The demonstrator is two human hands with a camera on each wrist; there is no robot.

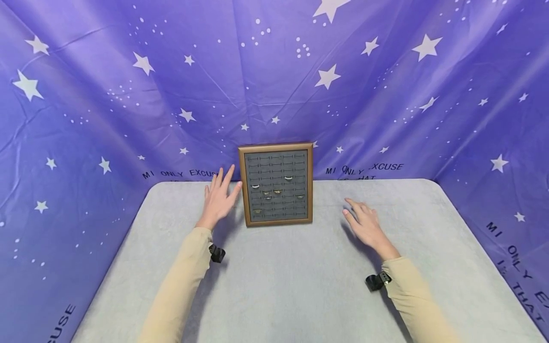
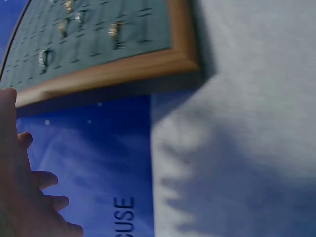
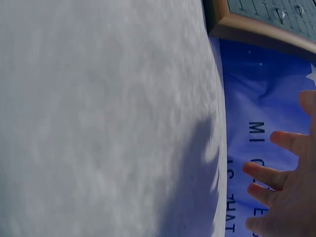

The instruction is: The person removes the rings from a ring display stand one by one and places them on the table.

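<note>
Behind the pale grey, round-cornered worktop (image 1: 283, 276) and along both its sides, creased purple cloth (image 1: 274, 81) scattered with white stars (image 1: 427, 47) and dots (image 1: 258, 21). Printed just beyond the worktop's far edge and past both sides, black lettering (image 1: 388, 166).

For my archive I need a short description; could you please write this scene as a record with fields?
Board: wood-framed, dark grey inside, standing on the table
Rings: several, gold- and silver-coloured, on the board
Left grip: outstretched hand, close beside the board's left side; contact unclear
Right grip: hand holding nothing, apart from the board
Backdrop: purple, star-printed
</note>
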